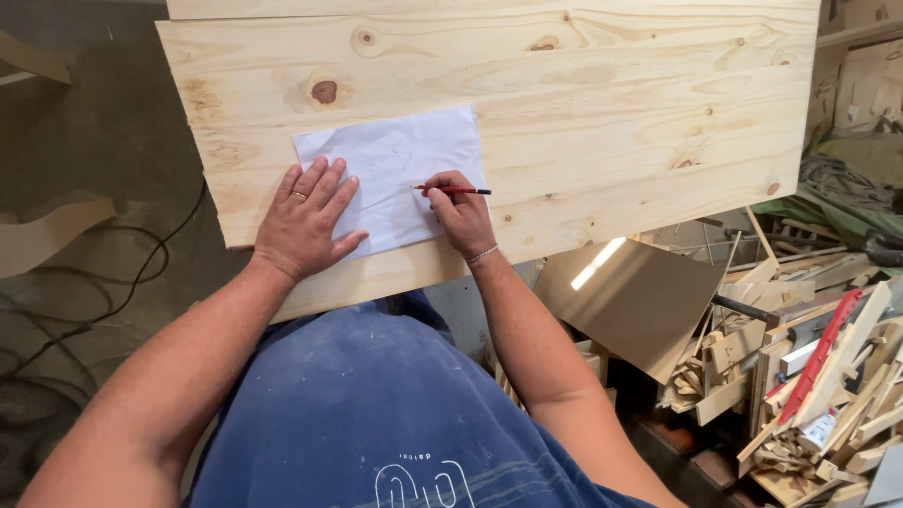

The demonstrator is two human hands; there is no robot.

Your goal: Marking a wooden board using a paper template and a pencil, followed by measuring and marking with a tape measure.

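A white sheet of paper (395,160) with a faint pencil sketch lies on a wide pale pine board (602,113). My left hand (306,221), a ring on one finger, rests flat with spread fingers on the paper's lower left part. My right hand (461,212), with a thin bracelet at the wrist, grips a red pencil (456,191) whose tip touches the paper near its right edge.
A heap of wood offcuts (818,386) with a red strip fills the lower right. A shiny brown panel (640,301) leans beside it. Black cables (103,301) trail across the grey floor at left. The board's near edge is against my body.
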